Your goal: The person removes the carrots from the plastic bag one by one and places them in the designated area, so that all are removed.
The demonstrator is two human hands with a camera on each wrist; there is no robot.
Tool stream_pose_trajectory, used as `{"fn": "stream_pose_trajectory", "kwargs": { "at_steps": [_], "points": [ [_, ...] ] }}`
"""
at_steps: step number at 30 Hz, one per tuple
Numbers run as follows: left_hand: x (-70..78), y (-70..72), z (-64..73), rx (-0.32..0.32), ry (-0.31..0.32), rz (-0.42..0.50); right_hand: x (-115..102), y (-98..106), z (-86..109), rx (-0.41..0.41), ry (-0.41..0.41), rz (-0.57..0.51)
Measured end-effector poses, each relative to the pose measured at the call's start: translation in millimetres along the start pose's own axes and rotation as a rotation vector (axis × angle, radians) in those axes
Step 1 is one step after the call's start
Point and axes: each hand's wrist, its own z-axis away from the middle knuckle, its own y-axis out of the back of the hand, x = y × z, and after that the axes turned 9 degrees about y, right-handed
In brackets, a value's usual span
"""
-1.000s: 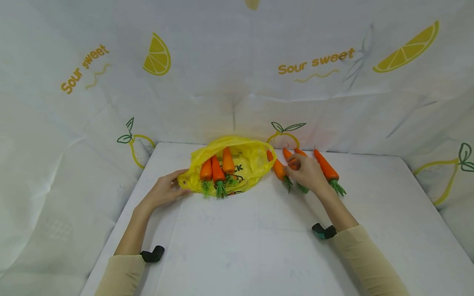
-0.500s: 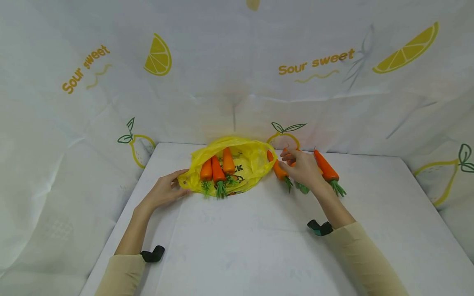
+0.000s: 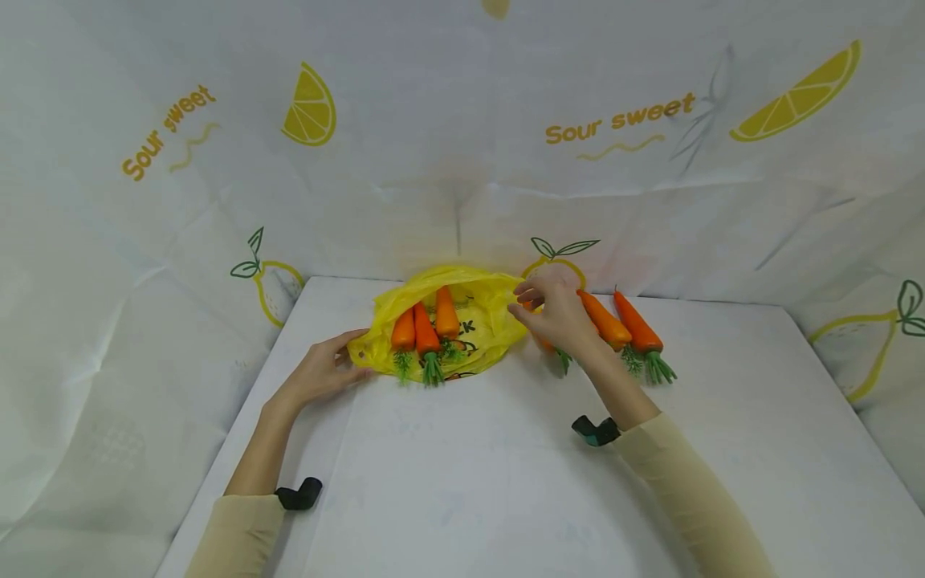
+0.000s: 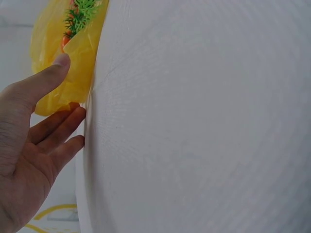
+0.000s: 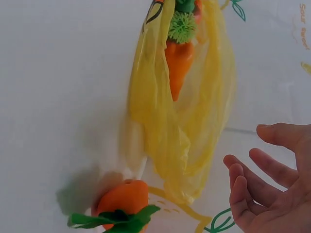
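A yellow plastic bag (image 3: 499,325) lies at the back of the table, its mouth towards me. Inside are an orange carrot (image 3: 403,331), a redder carrot (image 3: 425,327) and a third carrot (image 3: 446,313), green tops facing forward. My left hand (image 3: 325,371) holds the bag's left edge; in the left wrist view the thumb (image 4: 53,75) lies over the plastic with fingers behind. My right hand (image 3: 556,317), fingers loosely bent around nothing, hovers at the bag's right edge. It partly covers a carrot (image 3: 544,343) beside the bag.
Right of that hand lie a carrot (image 3: 605,323) with feathery greens and a longer carrot (image 3: 637,321). A white sheet (image 3: 462,160) with lemon prints rises behind the white table (image 3: 448,466). In the right wrist view, a carrot (image 5: 126,196) with flat leaves lies below the bag.
My right hand has moved left from over the loose carrots to the bag's right edge, uncovering the carrot with feathery greens. The left hand and the bag have stayed put.
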Motion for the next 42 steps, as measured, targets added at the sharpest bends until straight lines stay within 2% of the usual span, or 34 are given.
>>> {"fn": "stream_pose_trajectory", "kwargs": {
  "at_steps": [9, 15, 19, 27, 33, 42],
  "points": [
    [1.3, 0.1, -0.1, -0.007, -0.003, 0.012, -14.7, -26.6, -16.5, -0.044, -0.007, -0.049],
    [2.5, -0.2, 0.3, 0.002, 0.006, 0.003, -19.5, -45.3, -25.3, -0.095, 0.043, -0.086],
    [2.5, -1.0, -0.4, 0.009, -0.002, -0.008, -18.6, -56.4, -28.9, -0.138, 0.045, -0.134],
    [2.2, -1.6, -0.7, 0.016, -0.003, -0.03, -12.4, -73.2, -34.7, -0.221, 0.022, -0.131],
    [2.9, -1.2, 1.1, 0.02, -0.007, -0.029, -6.9, -82.9, -39.4, -0.294, -0.006, -0.171],
    [3.4, -0.4, 0.6, 0.014, 0.009, -0.035, -4.0, -93.5, -44.8, -0.334, -0.023, -0.192]
  ]
}}
